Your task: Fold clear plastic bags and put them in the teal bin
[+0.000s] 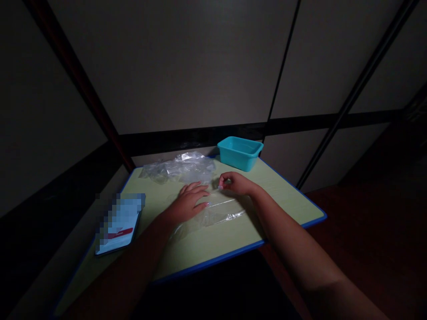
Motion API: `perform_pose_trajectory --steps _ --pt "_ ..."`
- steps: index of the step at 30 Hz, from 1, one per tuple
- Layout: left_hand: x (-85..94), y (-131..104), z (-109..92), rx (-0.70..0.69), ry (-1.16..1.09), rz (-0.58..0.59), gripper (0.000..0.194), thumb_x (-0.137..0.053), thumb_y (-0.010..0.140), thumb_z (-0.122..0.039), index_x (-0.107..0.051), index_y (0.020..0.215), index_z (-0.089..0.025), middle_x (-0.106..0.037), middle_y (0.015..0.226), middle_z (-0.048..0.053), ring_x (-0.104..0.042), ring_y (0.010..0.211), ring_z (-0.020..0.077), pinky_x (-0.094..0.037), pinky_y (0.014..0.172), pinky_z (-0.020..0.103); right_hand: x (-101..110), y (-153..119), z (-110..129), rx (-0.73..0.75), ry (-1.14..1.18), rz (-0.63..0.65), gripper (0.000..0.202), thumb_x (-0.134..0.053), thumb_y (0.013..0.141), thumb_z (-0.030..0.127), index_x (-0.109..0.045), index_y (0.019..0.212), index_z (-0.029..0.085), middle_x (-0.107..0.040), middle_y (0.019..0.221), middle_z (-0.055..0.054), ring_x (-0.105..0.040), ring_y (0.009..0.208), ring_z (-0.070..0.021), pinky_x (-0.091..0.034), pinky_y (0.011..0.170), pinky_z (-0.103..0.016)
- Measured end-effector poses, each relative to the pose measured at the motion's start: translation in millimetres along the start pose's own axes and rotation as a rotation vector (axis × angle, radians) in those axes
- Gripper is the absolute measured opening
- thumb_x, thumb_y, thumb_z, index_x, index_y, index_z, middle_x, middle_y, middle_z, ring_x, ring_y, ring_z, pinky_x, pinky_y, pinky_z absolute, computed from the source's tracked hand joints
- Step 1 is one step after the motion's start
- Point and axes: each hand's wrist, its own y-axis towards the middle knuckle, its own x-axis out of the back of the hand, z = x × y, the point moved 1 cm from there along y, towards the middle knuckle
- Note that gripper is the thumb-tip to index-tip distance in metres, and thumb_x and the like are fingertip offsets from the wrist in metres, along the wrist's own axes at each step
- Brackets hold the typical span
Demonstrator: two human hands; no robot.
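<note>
A clear plastic bag lies flat on the table in front of me, its edges catching the light. My left hand rests on it with the fingers spread. Just to the right, my right hand is closed in a pinch at the far side of the bag, seemingly on its thin film; the fingertips are partly hidden. Beyond my left hand sits a crumpled heap of clear plastic.
A turquoise plastic basket stands at the table's back right. On the left lies a tablet-like device with a lit, partly blurred screen. The pale table has a blue rim and stands against dark-striped panels.
</note>
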Motion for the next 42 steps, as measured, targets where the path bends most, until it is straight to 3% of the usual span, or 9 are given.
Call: perform_pose_trajectory --steps 7,14,27,34,38,42 --pt "0.6 0 -2 -0.005 0.007 0.010 0.035 -0.047 0.085 -0.041 -0.056 0.116 -0.028 -0.039 0.142 0.000 -0.019 0.135 0.0239 -0.015 0.108 0.048 1 -2 5 -0.001 0.001 0.022 0.004 -0.054 0.067 0.017 -0.057 0.069 0.014 -0.061 0.073 -0.001 -0.054 0.071 -0.0119 -0.042 0.072 -0.025" --pt "-4.7 0 -1 -0.040 -0.011 -0.010 0.036 -0.044 0.087 -0.034 -0.051 0.122 -0.026 -0.047 0.135 0.001 -0.027 0.132 0.0228 -0.014 0.107 0.049 0 -5 9 -0.014 -0.038 0.089 0.008 -0.055 0.067 0.018 -0.060 0.073 0.014 -0.063 0.076 -0.002 -0.055 0.071 -0.0117 -0.042 0.072 -0.024" --pt "-4.3 -1 -1 -0.080 0.001 -0.098 0.032 -0.049 0.084 -0.033 -0.054 0.115 -0.024 -0.057 0.120 0.004 -0.034 0.126 0.0250 -0.021 0.105 0.047 -2 -5 4 -0.048 -0.037 0.032 0.011 -0.057 0.070 0.022 -0.058 0.076 0.014 -0.062 0.076 -0.003 -0.054 0.069 -0.0113 -0.041 0.066 -0.022" --pt "-6.8 0 -1 -0.101 -0.002 -0.098 0.039 -0.050 0.084 -0.033 -0.051 0.121 -0.022 -0.055 0.124 0.006 -0.034 0.126 0.0258 -0.021 0.105 0.047 -8 -3 4 -0.111 -0.265 -0.031 0.016 -0.061 0.069 0.014 -0.063 0.085 0.012 -0.064 0.075 -0.003 -0.053 0.065 -0.0105 -0.037 0.062 -0.020" --pt "-5.5 -1 -2 -0.111 -0.004 -0.105 0.039 -0.050 0.084 -0.034 -0.052 0.121 -0.024 -0.055 0.124 0.005 -0.034 0.126 0.0256 -0.021 0.105 0.047 -9 -2 10 -0.132 -0.349 -0.097 0.033 -0.062 0.070 0.012 -0.062 0.102 0.011 -0.064 0.074 -0.002 -0.051 0.063 -0.0102 -0.035 0.059 -0.019" --pt "-2.8 -1 -5 -0.118 0.001 -0.106 0.037 -0.049 0.084 -0.034 -0.053 0.120 -0.023 -0.055 0.124 0.005 -0.035 0.125 0.0248 -0.023 0.105 0.046 -11 0 12 -0.125 -0.357 -0.060 0.017 -0.060 0.071 0.010 -0.067 0.087 0.011 -0.066 0.072 -0.003 -0.052 0.062 -0.0100 -0.035 0.059 -0.019"
